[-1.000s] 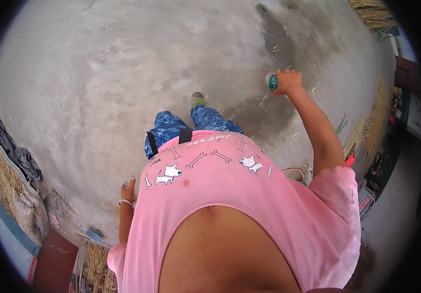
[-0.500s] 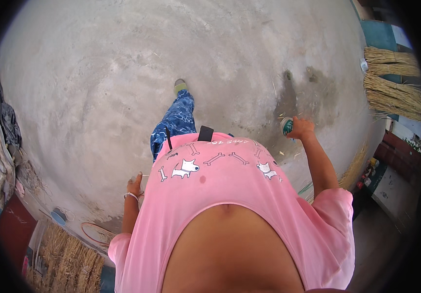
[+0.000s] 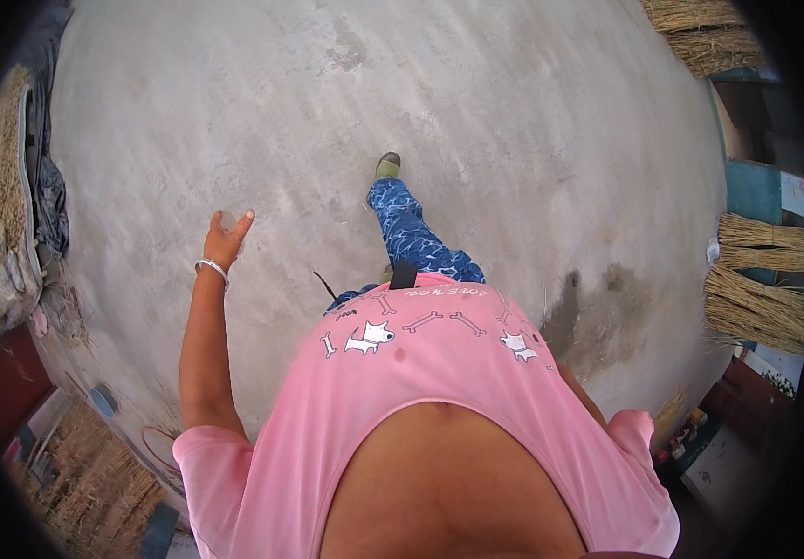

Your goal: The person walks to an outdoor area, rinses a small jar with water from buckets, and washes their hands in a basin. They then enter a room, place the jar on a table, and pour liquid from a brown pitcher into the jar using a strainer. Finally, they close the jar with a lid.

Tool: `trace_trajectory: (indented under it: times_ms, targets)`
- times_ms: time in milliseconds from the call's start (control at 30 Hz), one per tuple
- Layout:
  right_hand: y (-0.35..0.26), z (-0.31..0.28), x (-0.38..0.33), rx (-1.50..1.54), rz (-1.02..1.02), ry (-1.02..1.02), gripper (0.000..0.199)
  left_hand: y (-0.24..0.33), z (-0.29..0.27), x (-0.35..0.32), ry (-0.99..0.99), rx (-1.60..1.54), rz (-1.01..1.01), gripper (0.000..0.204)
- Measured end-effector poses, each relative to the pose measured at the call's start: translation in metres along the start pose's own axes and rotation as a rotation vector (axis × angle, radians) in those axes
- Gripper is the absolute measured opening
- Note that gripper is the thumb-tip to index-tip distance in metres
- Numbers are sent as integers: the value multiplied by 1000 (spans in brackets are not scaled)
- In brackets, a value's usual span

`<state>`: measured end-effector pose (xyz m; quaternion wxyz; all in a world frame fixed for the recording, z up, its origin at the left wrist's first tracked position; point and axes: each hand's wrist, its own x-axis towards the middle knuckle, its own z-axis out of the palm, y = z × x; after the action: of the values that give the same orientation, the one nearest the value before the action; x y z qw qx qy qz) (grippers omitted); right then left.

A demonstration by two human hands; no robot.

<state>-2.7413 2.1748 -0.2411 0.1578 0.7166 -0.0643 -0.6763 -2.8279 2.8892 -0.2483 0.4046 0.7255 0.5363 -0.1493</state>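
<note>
My left hand (image 3: 224, 241) is held out over the concrete floor, a silvery bracelet (image 3: 212, 269) round its wrist. Thumb and fingers stand apart around a see-through, rounded thing (image 3: 227, 221), perhaps a clear cup; its kind is hard to make out against the grey floor. Of my right arm (image 3: 583, 395) only a piece of forearm shows beside the pink shirt (image 3: 402, 373). The right hand is hidden behind my body, and so is whatever it holds.
Grey concrete floor (image 3: 299, 140) spreads ahead, with a dark wet patch (image 3: 565, 317) at the right. Straw bundles (image 3: 756, 303) line the right edge. At far left lie a dark sheet (image 3: 50, 200) and straw (image 3: 1, 177). My shoe (image 3: 388, 166) is forward.
My left hand has swung forward and up from beside my hip. My right hand, which held a round green-and-white thing, has swung back out of sight. The floor has shifted as I walk.
</note>
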Motion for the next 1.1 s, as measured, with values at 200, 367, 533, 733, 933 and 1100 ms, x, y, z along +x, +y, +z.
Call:
trace_trajectory:
  times_ms: [200,367,533,733,933,1100]
  targets:
    - [-86,-101,-5,95,-70,-27,97,20,-21,62,16,43,-205,112]
    - [-185,-319,-55,118,-77,252,95,-27,-10,69,-174,-96,-503,105]
    - [-261,-566,-121,109,-181,695,101,-91,36,118,-168,-163,-526,81]
    - [-300,-749,-98,598,-314,860,91,-36,30,256,-196,-378,-548,88]
    - [-392,-778,-153,115,-71,673,88,209,-130,357,-72,-290,-609,107]
    - [-466,-815,-157,146,-105,521,90,342,-237,487,8,-8,-435,107]
